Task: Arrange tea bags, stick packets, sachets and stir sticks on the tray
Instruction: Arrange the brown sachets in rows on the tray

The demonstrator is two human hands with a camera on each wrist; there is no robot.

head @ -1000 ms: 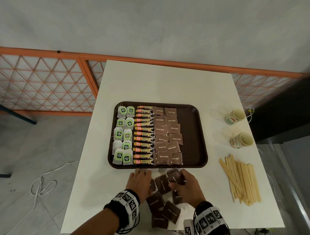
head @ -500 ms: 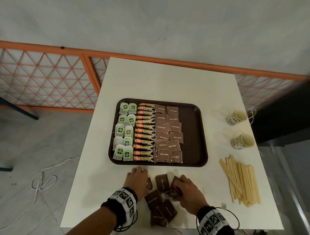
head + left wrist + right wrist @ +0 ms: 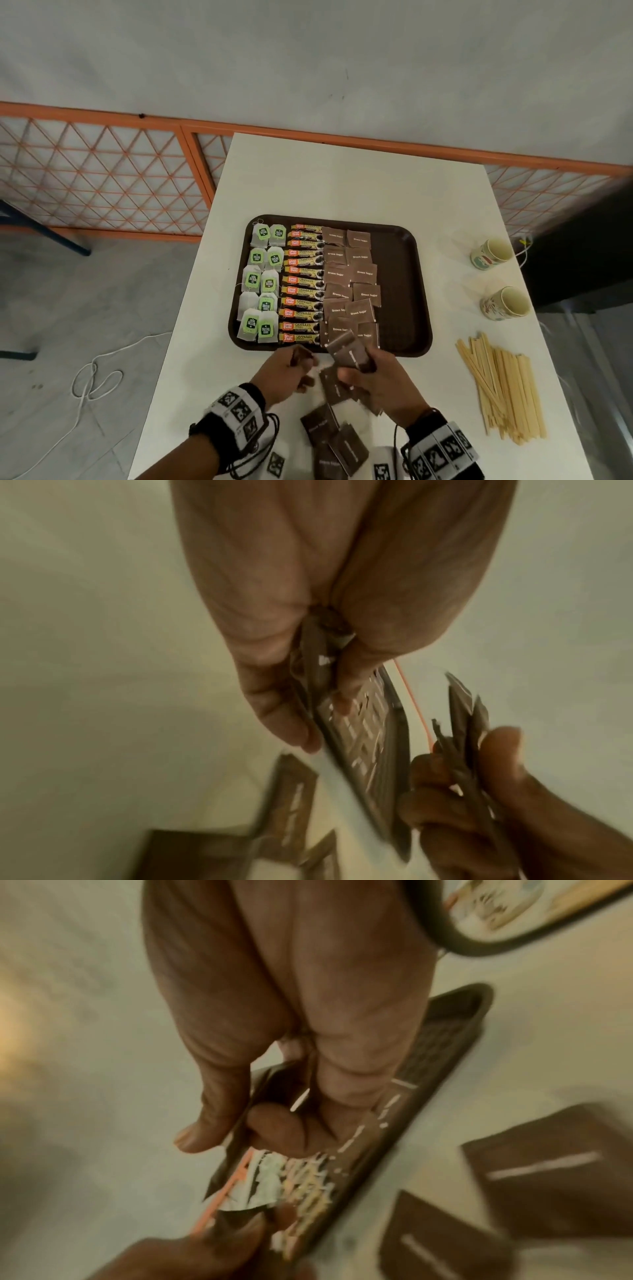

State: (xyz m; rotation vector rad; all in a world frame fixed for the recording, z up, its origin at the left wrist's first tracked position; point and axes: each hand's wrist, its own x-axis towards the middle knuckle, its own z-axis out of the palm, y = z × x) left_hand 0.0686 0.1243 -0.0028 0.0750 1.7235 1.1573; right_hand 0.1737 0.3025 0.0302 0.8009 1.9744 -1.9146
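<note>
A brown tray [image 3: 397, 274] holds green-tagged tea bags [image 3: 262, 284] at its left, stick packets [image 3: 303, 284] beside them and brown sugar sachets [image 3: 352, 284] in the middle. My left hand [image 3: 303, 368] pinches one brown sachet [image 3: 301, 358] just before the tray's near edge; the left wrist view shows that sachet [image 3: 316, 666] between thumb and fingers. Beside it, my right hand [image 3: 356, 370] grips a small stack of sachets [image 3: 346, 351], also seen in the right wrist view [image 3: 274, 1093]. Loose sachets [image 3: 329, 431] lie on the table below both hands. Stir sticks [image 3: 500, 387] lie in a pile right of the tray.
Two paper cups [image 3: 493, 251] [image 3: 507, 303] lie on their sides at the table's right edge. The tray's right third is bare. An orange lattice railing [image 3: 102, 178] runs behind the white table [image 3: 342, 178]. A white cable [image 3: 96, 380] lies on the floor at left.
Both hands have risen from the loose pile toward the tray's near edge. The right hand now carries a stack of sachets, and the left hand has picked one up.
</note>
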